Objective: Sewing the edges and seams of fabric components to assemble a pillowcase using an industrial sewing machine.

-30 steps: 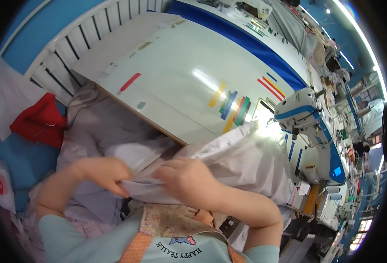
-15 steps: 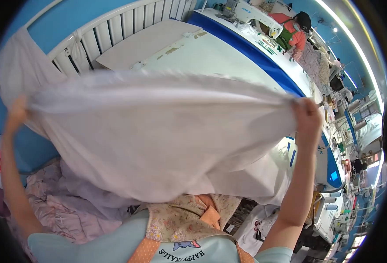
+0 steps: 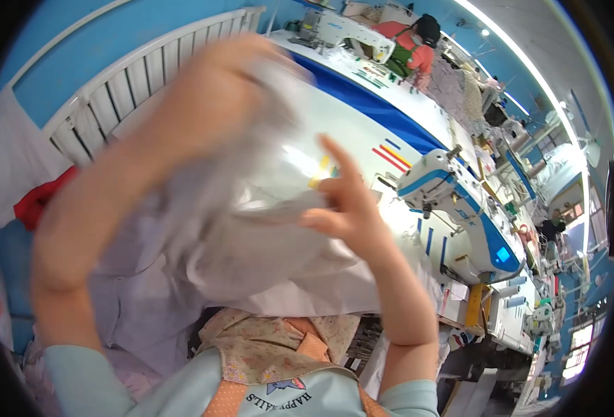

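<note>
My left hand [image 3: 241, 73] is raised high over the table and smeared by motion. From it hangs a large piece of plain white fabric [image 3: 251, 247], its upper part blurred and its lower folds spread across the table edge and my lap. My right hand [image 3: 345, 205] is to the right of the fabric, index finger pointing up and thumb apart, holding nothing. Just beyond the right hand stands a white and blue sewing machine [image 3: 453, 191] on the white worktable [image 3: 335, 118].
A white slatted rail [image 3: 161, 66] runs along the far left. Red cloth [image 3: 39, 198] lies at the left. Across a blue strip, a co-worker [image 3: 415, 48] sits near another sewing machine [image 3: 355, 35]. Thread cones [image 3: 515, 295] stand at the right.
Both hands held the fabric stretched wide. Now the right hand has let go and moved inward, while the left has swung up and right, bunching the fabric. The sewing machine has come into view.
</note>
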{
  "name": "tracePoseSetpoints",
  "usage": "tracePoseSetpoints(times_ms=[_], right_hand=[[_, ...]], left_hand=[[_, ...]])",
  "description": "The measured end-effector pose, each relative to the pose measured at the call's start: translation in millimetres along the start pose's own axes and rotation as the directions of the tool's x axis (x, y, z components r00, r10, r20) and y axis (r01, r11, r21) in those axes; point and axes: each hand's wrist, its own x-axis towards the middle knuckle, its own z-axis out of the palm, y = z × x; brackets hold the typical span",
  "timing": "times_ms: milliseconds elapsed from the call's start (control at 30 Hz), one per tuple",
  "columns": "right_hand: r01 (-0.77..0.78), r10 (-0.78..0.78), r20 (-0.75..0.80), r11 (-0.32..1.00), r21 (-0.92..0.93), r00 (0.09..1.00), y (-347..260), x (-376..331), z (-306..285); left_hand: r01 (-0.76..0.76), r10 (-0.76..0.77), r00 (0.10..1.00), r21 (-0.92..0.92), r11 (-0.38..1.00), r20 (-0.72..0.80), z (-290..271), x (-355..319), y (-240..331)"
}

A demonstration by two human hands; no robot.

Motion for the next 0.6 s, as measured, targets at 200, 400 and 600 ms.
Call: tracePoseSetpoints(times_ms=[200, 400, 600], right_hand=[[-0.063, 0.063, -0.043, 0.998, 0.006, 0.997, -6.5, -12.2, -12.9], [-0.149, 0.515, -0.276, 0.639, 0.755, 0.812, 15.9, -40.5, -0.2], [-0.369, 0.656, 0.195, 0.137, 0.919, 0.729, 66.6, 3.3, 14.8]], left_hand=[[0.132, -0.024, 0.936, -0.286, 0.949, 0.351, 67.2, -79.6, -20.2], [0.638, -0.322, 0.526, -0.115, 0.761, 0.787, 144.5, -218.6, -27.2], [0.393, -0.263, 0.497, 0.056, 0.918, 0.827, 60.2, -228.2, -105.9]])
